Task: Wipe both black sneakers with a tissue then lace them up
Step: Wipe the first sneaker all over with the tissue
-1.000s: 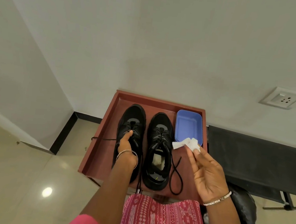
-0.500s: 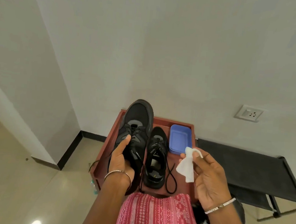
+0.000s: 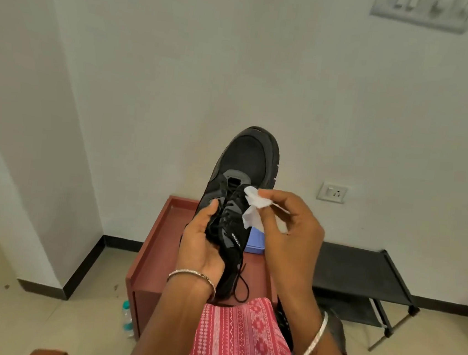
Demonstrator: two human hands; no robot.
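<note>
The left hand [image 3: 202, 249] grips a black sneaker [image 3: 243, 163] around its heel end, thumb laid along the lacing, and holds it lifted above the table with the rounded mesh toe pointing to 12 o'clock and tipped slightly toward 1. A grey panel edges the eyelets, and the thick sole shows a ridged rim along the 3 o'clock side. A thin black lace [image 3: 241, 285] hangs loose from the shoe at 6 o'clock. The right hand [image 3: 287, 235], at 3 o'clock of the shoe, pinches a crumpled white tissue [image 3: 253, 205] between thumb and fingertips; the tissue touches the upper beside the laces. Each wrist carries a slim metal bangle.

Below the shoe stands a reddish-brown wooden table [image 3: 164, 227] with a raised rim, and a blue plastic container [image 3: 254, 243] sits on it, mostly hidden behind the right hand. At 4 o'clock of the table is a black fabric-shelved rack [image 3: 355, 271]; at 7 o'clock a clear bottle [image 3: 127, 316] stands on the glossy tile floor.
</note>
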